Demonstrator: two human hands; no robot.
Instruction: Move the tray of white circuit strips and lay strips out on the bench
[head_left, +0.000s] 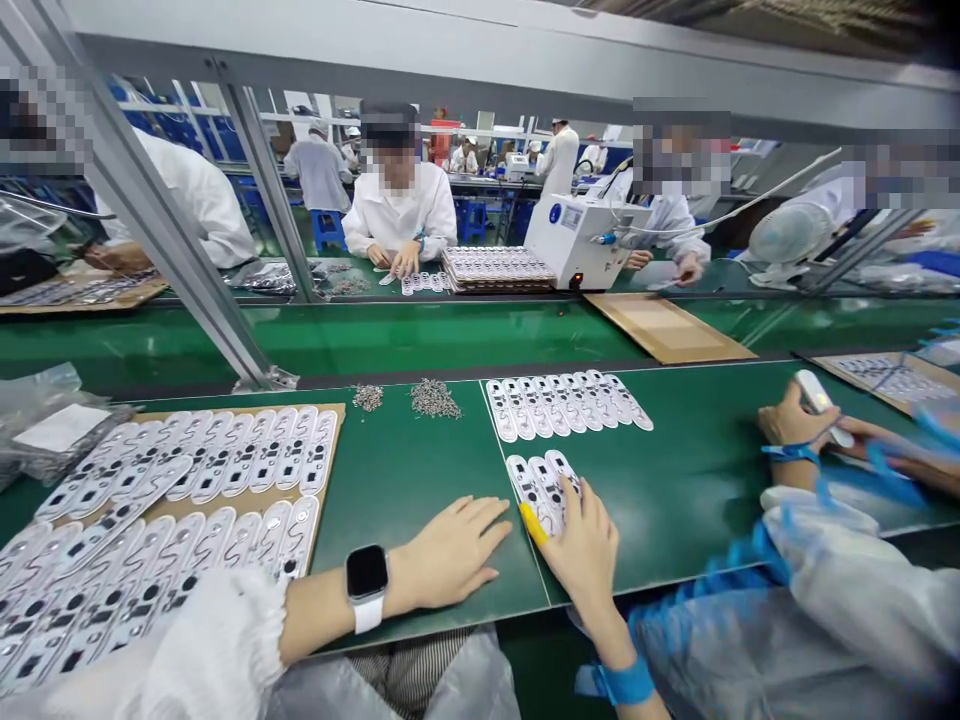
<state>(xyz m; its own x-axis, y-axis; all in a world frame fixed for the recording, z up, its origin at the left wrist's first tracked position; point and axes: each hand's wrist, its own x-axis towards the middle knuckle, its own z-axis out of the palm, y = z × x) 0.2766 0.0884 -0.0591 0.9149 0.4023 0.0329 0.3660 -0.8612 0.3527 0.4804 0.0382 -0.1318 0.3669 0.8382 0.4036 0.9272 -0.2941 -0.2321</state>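
White-coated workers fill the factory hall beyond a green belt counter. The right grip lies over a short fanned stack of white plastic housings, its fingers on top of them (whether it is pinching them or only pressing down, I cannot tell). A yellow piece, too partly hidden to name, shows at the thumb side. The left grip rests open and flat on the green just beside that stack, touching none of it, with a smartwatch on its wrist. Farther up the belt lies a longer fanned row of the same housings, near two small heaps of tiny metal parts. More housings cover a cardboard tray on the left. At right, a co-worker's hand holds a white handheld device.
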